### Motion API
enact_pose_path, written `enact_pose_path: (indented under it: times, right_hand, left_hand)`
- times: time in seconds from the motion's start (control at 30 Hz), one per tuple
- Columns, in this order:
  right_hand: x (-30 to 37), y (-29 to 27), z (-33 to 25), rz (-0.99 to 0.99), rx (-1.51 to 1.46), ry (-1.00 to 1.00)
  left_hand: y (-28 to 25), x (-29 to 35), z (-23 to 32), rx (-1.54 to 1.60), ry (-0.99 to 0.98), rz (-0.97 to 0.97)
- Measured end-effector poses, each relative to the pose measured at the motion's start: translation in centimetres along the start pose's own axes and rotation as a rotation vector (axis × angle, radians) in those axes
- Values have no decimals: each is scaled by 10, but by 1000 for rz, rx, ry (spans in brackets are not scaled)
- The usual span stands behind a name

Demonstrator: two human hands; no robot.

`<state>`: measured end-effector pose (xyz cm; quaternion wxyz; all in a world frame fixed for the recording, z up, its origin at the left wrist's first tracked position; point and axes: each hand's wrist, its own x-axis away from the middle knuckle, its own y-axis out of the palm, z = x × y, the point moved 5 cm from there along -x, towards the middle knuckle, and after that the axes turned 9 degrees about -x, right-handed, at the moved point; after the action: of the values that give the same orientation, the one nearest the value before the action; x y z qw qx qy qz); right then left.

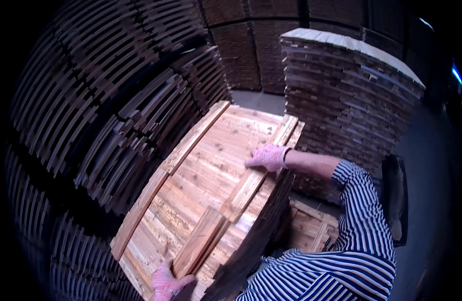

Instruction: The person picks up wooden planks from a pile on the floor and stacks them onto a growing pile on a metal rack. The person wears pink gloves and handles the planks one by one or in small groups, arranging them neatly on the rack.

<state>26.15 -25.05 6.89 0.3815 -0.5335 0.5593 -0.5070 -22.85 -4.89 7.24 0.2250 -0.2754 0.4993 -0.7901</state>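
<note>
My left hand (169, 284), in a pink work glove, grips the near end of a short wooden board (202, 241), thumb on one side and fingers on the other. That board lies slightly askew along the right side of a stack of wooden planks (206, 160). Farther up the same side, my right hand (269, 157), gloved alike, is closed over another wooden board (245, 193), its fingers reaching across to the left edge. The underside of that grip is hidden. Along the stack's left side run two more narrow boards, a far one (196, 138) and a near one (139, 213).
Tall plank stacks (110, 90) rise close on the left. Another high stack (346, 100) stands at the back right, with more piles (236, 55) behind. A low wooden stack (306, 228) sits by my body. Dark grey floor (421, 165) extends on the right.
</note>
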Motion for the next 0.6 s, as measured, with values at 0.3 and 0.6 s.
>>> enact_pose_path:
  times: [0.3, 0.6]
  right_hand:
    - [-38, -52, -173, 47, -1016, -246]
    - [-74, -58, -134, 443, -1078, -162]
  left_hand:
    - [-99, -77, 89, 1042, -16, -46]
    - [-46, -179, 186, 1250, 185, -27]
